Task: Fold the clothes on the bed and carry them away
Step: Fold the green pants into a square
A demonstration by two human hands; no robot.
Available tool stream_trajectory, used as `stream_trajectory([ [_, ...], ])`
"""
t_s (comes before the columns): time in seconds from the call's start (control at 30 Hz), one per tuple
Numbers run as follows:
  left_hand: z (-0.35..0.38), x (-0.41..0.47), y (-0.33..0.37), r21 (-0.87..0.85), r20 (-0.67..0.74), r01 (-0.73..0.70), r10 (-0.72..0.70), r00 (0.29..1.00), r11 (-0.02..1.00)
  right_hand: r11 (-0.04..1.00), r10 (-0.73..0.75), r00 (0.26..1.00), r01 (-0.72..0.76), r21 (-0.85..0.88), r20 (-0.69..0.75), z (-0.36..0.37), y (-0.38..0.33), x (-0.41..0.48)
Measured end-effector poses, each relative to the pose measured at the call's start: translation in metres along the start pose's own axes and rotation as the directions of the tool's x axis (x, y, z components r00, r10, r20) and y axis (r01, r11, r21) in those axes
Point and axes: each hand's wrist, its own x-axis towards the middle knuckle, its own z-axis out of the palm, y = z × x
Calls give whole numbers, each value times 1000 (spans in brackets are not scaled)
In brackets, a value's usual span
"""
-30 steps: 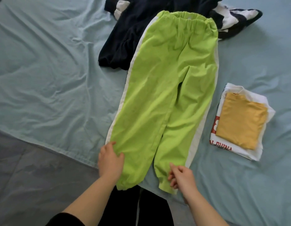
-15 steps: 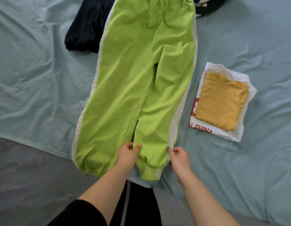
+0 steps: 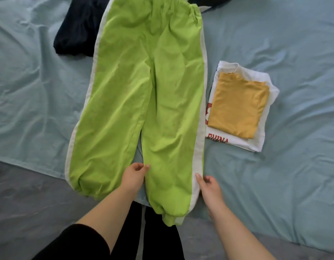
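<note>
Smoothing is the step in hand in the head view: the green trousers [image 3: 143, 81] lie flat, front up, on the bed sheet [image 3: 31, 91], waistband far from the person and both cuffs hanging just past the sheet's near edge

The left hand [image 3: 133, 177] sits in the gap between the two legs and pinches the inner edge of the right leg with curled fingers and thumb. The right hand [image 3: 210, 188] is at that leg's outer white stripe, one fingertip laid on it; I cannot tell whether its thumb has hold of the fabric underneath

Compared with a second ago, the hands have left the separate cuffs, the left hand crossing from the trousers' left edge to the inner seam. Half a second ago they were closer together on the right leg; now that leg is drawn wider and flatter, and a strip of sheet shows between the legs. That suggests the trousers are nearly ready for the first fold, leg over leg

Just right of the trousers a folded yellow top [image 3: 237, 107] rests on a folded white T-shirt [image 3: 256, 139], both done. A dark garment [image 3: 76, 29] lies partly under the trousers' waistband, not yet folded
</note>
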Motion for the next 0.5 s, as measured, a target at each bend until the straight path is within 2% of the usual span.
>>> stream_trajectory([
  [0.1,-3,0,-6,87,-40,1,3,999,996,982,-120,992,112,-153,-45,-8,-4,6],
  [0.2,-9,1,-10,178,22,28,-32,999,984,972,-77,996,63,-225,-55,-17,10,2],
  [0.3,-17,2,2,296,73,9,-32,997,955,977,-38,995,18,-212,-90,-17,9,2],
  [0.4,-37,11,22,283,-31,-82,95,995,956,982,-54,991,31,-186,-121,-8,-8,3],
  [0.5,-68,28,47,236,-158,-116,156,975,965,955,-138,985,105,-278,-101,8,-33,3],
])
